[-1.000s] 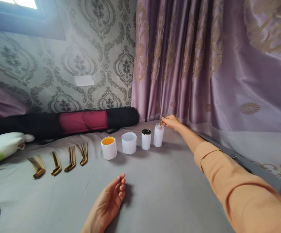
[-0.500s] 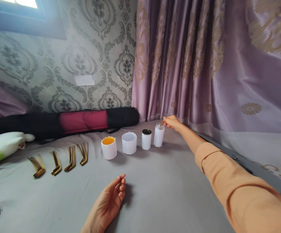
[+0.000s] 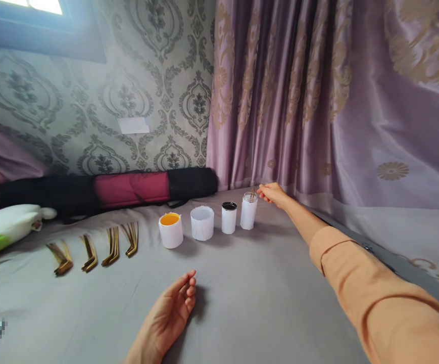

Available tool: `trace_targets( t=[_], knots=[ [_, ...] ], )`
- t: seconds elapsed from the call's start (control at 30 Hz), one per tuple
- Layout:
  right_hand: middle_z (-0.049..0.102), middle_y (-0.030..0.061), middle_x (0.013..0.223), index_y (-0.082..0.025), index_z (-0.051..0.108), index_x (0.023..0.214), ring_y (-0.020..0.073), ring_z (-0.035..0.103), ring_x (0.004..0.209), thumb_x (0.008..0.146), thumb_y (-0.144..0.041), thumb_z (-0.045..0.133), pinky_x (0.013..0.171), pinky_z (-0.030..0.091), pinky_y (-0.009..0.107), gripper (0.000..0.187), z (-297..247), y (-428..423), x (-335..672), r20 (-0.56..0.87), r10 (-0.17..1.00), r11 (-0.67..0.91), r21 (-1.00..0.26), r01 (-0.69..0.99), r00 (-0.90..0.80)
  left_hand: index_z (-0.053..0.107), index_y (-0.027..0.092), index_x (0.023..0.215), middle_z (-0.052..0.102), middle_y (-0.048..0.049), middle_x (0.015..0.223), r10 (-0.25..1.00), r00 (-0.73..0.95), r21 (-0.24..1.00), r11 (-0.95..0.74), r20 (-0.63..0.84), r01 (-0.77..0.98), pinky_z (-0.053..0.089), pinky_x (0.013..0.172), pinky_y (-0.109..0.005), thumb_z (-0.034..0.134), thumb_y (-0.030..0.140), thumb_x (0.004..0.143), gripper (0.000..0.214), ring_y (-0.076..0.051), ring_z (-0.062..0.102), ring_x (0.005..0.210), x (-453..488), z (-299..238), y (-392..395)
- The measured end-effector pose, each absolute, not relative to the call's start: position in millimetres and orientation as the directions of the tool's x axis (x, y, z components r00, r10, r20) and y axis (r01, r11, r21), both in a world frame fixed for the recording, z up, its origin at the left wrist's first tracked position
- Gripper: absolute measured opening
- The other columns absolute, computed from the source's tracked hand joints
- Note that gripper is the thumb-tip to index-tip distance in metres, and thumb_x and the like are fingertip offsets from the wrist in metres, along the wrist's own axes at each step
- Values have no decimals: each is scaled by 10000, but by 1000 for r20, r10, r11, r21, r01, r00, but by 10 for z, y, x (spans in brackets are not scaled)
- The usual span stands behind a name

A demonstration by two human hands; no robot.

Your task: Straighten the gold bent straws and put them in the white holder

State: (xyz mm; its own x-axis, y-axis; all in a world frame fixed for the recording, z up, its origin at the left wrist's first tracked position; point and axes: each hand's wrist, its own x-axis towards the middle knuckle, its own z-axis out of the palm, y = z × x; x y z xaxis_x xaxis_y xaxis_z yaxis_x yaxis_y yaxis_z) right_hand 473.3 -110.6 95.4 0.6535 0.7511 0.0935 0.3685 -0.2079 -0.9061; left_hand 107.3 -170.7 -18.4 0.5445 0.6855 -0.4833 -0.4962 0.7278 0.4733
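Four plain white-wrapped containers point(image 3: 203, 230)

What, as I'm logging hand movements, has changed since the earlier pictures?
The right hand has drawn slightly right, away from the white-wrapped jar, apparently letting go of the gold straws in it. The left hand, other three containers and four straw bundles stayed put.

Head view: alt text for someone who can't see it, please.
The right hand is beside thin sticks standing in a white-wrapped jar, rightmost of four containers on grey fabric. The left hand, empty, is nearer the camera; four bundles of bent golden sticks lie at left.
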Motion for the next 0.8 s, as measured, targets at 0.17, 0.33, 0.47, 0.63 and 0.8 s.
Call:
trace_targets(
  t=[0.17,0.33,0.47,0.63,0.8],
  knots=[
    [531,-10,460,-115,561,654,32,392,298,817,-255,490,292,241,146,226,943,-1229,4698,74,712,-189,-938,291,699,539,78,930,517,-20,702,686,540,477,727,-487,-494,417,412,-163,534,79,747,183,-49,465,512,1078,-147,-1718],
    [536,-7,493,-123,539,666,40,450,345,840,-250,439,342,334,145,238,881,-1419,4605,11,676,-152,-976,154,736,539,80,927,519,-23,701,691,536,480,722,-485,-498,422,412,-165,536,75,742,184,-55,477,515,1069,-148,-1735],
    [527,-12,502,-135,509,685,40,449,357,866,-236,372,373,369,154,248,748,-1607,4428,-72,674,-113,-994,7,735,545,80,896,519,-21,688,698,528,490,716,-483,-498,427,413,-164,547,74,734,163,-53,476,505,1079,-143,-1741],
    [519,-18,522,-139,499,689,49,456,376,847,-229,382,371,366,167,216,438,-1811,4029,-223,747,-144,-974,-175,627,548,79,894,531,-24,690,719,501,520,695,-482,-497,429,413,-157,542,55,727,169,-49,482,504,1095,-135,-1744],
    [518,-24,526,-140,515,684,50,447,372,812,-257,432,356,340,171,192,164,-1851,3573,-330,810,-214,-936,-280,484,544,72,911,532,-22,693,740,489,547,671,-461,-500,433,426,-159,544,41,714,200,-47,483,507,1091,-176,-1746]
  ],
)
